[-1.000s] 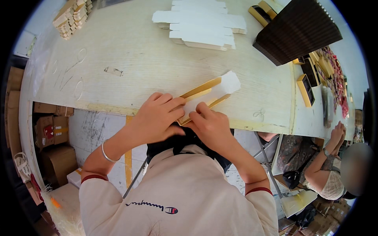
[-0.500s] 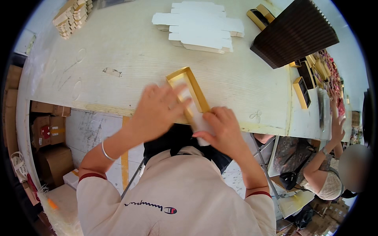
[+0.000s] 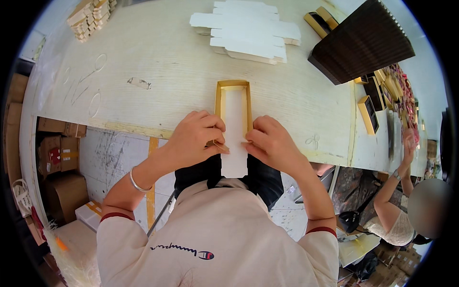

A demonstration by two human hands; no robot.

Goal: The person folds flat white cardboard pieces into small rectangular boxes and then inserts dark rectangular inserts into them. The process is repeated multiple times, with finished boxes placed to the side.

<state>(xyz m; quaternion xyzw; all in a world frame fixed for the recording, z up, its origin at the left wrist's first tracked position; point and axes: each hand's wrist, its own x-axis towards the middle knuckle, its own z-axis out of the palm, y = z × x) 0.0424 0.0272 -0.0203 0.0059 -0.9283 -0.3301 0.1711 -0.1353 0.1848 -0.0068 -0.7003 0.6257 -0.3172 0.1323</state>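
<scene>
A long, narrow cardboard box (image 3: 234, 103), gold on its side walls and white inside, lies lengthwise in front of me. Its far end has standing walls, while the near end is a flat white flap reaching over the table edge toward my lap. My left hand (image 3: 197, 137) is closed on the box's left side near that end, fingers bent and thumb pressed inward. On the opposite wall, my right hand (image 3: 273, 144) pinches the gold edge between thumb and fingers. Parts of both side walls are hidden behind my fingers.
Beyond the box lies a stack of flat white die-cut box blanks (image 3: 246, 28). A dark ribbed stack (image 3: 361, 43) leans at the right, near gold-and-black boxes (image 3: 368, 115). Small pale folded pieces (image 3: 91, 19) stand far left. Another person's arm (image 3: 397, 177) is at right.
The box has turned from slanted to pointing straight away from me. My left hand has come down from over its inside to its left wall, and the right grips the right wall.
</scene>
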